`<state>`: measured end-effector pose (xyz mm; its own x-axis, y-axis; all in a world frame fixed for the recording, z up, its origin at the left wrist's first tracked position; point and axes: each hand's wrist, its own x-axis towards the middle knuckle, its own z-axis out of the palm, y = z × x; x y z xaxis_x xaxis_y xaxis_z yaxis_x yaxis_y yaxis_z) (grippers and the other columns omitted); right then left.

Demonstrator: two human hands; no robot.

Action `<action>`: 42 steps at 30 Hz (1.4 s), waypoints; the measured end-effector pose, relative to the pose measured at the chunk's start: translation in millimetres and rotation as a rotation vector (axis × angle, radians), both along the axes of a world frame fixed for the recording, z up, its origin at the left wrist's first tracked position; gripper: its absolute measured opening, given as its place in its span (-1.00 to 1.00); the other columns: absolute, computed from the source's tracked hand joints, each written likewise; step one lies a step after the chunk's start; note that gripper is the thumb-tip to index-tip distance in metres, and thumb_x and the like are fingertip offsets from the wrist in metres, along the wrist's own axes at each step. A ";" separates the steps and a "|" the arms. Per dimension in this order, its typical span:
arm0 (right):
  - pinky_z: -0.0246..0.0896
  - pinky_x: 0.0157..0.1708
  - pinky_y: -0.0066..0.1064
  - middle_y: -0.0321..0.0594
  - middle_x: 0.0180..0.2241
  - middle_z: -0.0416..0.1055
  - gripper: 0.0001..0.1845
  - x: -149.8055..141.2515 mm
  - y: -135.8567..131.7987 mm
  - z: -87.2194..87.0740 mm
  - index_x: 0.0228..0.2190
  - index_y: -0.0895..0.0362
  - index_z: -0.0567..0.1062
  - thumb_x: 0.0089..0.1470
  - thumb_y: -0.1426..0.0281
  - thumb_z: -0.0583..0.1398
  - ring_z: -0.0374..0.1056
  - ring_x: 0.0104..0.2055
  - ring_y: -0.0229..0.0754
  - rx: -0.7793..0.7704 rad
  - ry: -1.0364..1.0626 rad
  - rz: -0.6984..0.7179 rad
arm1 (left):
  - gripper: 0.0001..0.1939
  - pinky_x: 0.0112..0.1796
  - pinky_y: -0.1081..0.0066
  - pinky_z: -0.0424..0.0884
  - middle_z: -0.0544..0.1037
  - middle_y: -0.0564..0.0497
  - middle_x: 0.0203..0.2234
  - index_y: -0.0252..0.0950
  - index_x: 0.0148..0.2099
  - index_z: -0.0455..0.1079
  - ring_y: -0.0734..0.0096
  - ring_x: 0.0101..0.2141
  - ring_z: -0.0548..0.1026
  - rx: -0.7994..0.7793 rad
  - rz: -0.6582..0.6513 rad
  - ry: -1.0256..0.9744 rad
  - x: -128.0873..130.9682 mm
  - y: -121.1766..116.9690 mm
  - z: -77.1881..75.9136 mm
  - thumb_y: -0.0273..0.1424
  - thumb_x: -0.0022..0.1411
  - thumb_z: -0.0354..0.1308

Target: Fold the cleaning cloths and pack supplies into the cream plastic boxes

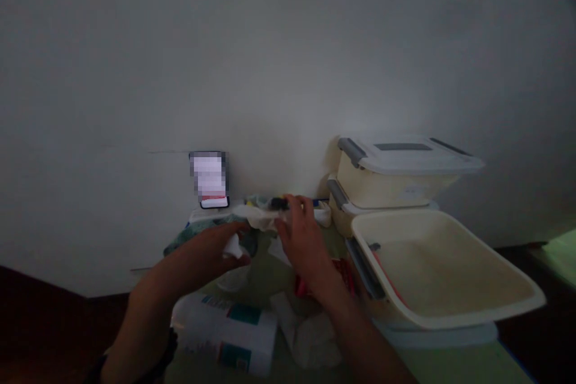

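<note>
Both my hands are stretched out over a cluttered table in dim light. My left hand (220,249) is closed around a small white crumpled piece, perhaps a tissue (233,247). My right hand (302,234) pinches a white cloth or tissue (256,216) together with a small dark object (279,204) at its fingertips. The two hands are close to each other, near the wall. What exactly the dark object is cannot be made out.
A white packet with teal labels (227,330) lies in front. Crumpled tissues (315,339) lie beside it. An open cream tub (450,312) sits at right, before two stacked lidded boxes (400,171). A phone (209,180) leans against the wall. Something red (344,273) lies under my right wrist.
</note>
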<state>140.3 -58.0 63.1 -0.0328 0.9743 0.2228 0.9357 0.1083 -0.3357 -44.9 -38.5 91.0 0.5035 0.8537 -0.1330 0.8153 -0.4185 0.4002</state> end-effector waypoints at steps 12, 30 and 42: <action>0.31 -0.20 -0.19 -0.08 -0.14 0.40 -0.73 -2.3 -2.3 -27.9 -0.16 0.22 0.42 0.11 0.34 0.15 0.37 -0.15 -0.11 -0.467 -0.248 0.012 | -0.53 -0.09 0.28 0.33 0.49 -0.13 -0.06 -0.26 0.05 0.28 0.18 -0.06 0.44 -0.017 0.026 0.005 2.1 -3.2 5.0 -0.25 0.08 0.08; 0.20 -0.20 -0.33 -0.12 -0.20 0.42 -0.81 6.9 -23.4 24.9 -0.22 0.17 0.41 0.15 0.43 0.05 0.35 -0.14 -0.11 -0.102 -0.066 0.108 | -0.50 0.03 0.12 0.26 0.41 -0.16 0.04 -0.24 0.07 0.29 0.09 0.02 0.37 0.149 -0.057 -0.075 -4.8 0.2 -6.9 -0.25 0.05 0.15; 0.11 -0.36 -0.49 -0.32 -0.39 0.37 -0.84 27.7 -48.1 55.4 -0.36 0.13 0.39 0.17 0.34 0.06 0.27 -0.35 -0.32 0.177 0.686 0.294 | -0.78 -0.40 0.49 0.43 0.57 -0.02 -0.39 -0.26 -0.27 0.39 0.38 -0.41 0.51 0.253 -0.089 -0.410 20.8 -30.4 31.0 -0.28 0.24 -0.03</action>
<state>167.9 -106.1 118.5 -0.0833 0.8946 0.4390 0.4482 0.4271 -0.7853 -24.1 -68.9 122.0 0.5431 0.7853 0.2973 0.5686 -0.6045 0.5580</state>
